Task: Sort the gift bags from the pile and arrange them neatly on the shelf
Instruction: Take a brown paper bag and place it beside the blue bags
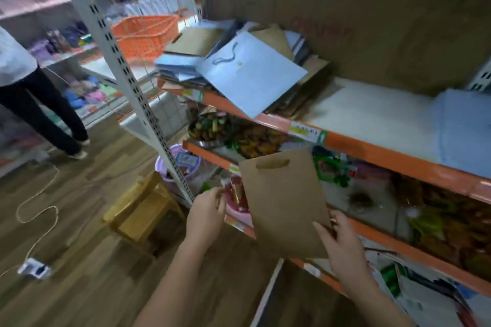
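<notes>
A flat brown paper gift bag [284,202] with a cut-out handle hangs in front of the lower shelves. My right hand [341,244] pinches its lower right corner. My left hand [206,211] hovers just left of the bag with loosely curled fingers, holding nothing. On the upper shelf [372,111] a messy pile of gift bags [233,61] lies at the left end, topped by a large light blue bag [252,74] with a cord handle. At the shelf's right end sits a neat stack of light blue bags [465,125].
A white slotted upright [125,66] stands left of the shelf, with an orange basket [146,34] behind it. A wooden stool [143,210] and a pink bucket [183,164] sit on the floor. A person's legs [45,111] are at far left. A cable and power strip [34,268] lie on the floor.
</notes>
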